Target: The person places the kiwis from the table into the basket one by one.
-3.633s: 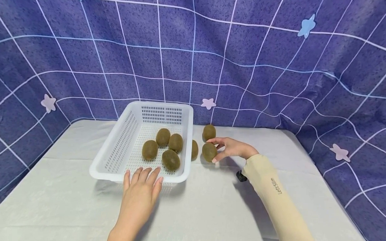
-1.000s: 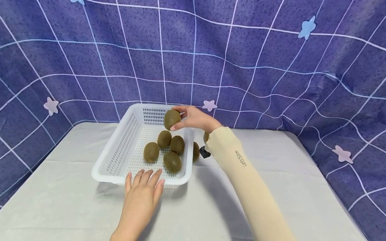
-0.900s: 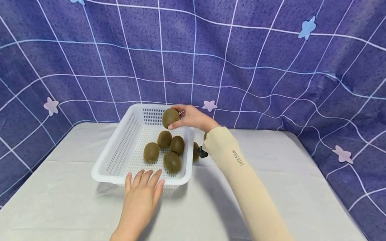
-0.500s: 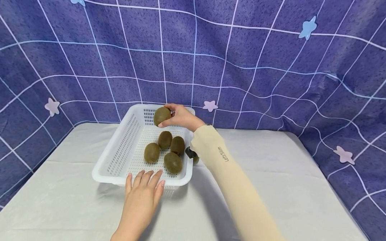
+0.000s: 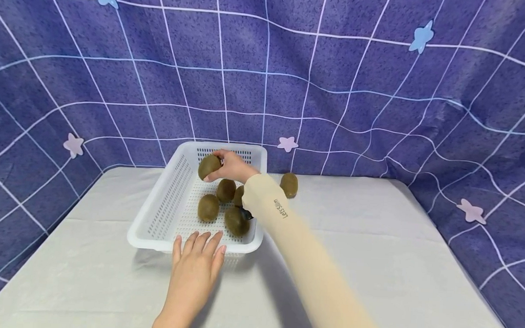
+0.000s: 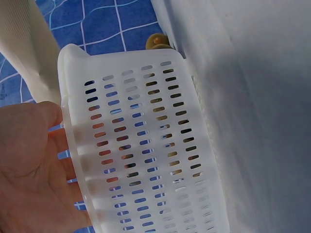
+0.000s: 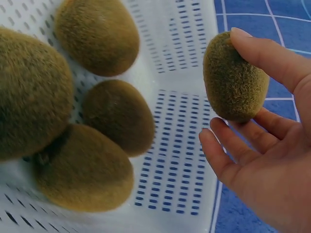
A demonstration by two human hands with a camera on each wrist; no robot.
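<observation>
My right hand (image 5: 233, 166) pinches a kiwi (image 5: 209, 167) between thumb and fingers above the back left part of a white perforated plastic basket (image 5: 149, 243). In the right wrist view the held kiwi (image 7: 231, 80) is apart from the several kiwis in the basket, including one kiwi (image 7: 119, 116). One kiwi (image 5: 208, 208) lies nearest the basket's middle; others are partly hidden by the right sleeve. My left hand (image 5: 193, 273) rests on the front rim, its spread fingers reaching just over it, also seen in the left wrist view beside the basket wall (image 6: 141, 97).
Another kiwi (image 5: 289, 185) lies on the white-covered table (image 5: 364, 251), right of the basket. A blue gridded curtain (image 5: 335, 103) with star shapes hangs behind and at both sides. The right forearm in its beige sleeve (image 5: 286, 224) crosses the basket's right rim.
My right hand picked up a kiwi right of the basket and carried it left over the rim. In the last half second it moved further left and slightly down. The left hand stays put.
</observation>
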